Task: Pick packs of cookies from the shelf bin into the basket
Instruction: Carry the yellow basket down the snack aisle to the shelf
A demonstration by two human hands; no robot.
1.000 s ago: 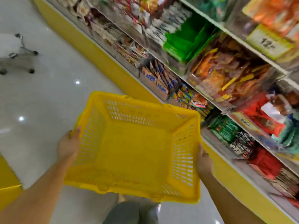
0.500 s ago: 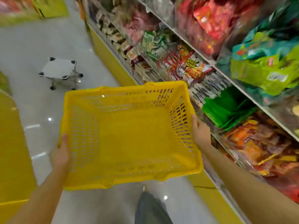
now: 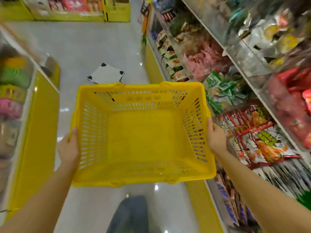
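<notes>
Running along the right, the long metal shelf unit (image 3: 235,52) carries clear bins of blurred snack packs (image 3: 262,140); which are cookies I cannot tell. Beside it, over the floor, the yellow slotted plastic basket (image 3: 143,179) is gripped by its side rims, left hand (image 3: 69,148) and right hand (image 3: 216,138) curled round them. Beyond stands a small white stool (image 3: 107,74).

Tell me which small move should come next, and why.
Probably free the right hand and reach toward the packets on the right shelf. Both hands grip the side rims of the yellow perforated plastic basket, which holds nothing, so no hand can pick yet. The left hand would keep the basket. Which bin holds cookies, I cannot tell.
</notes>
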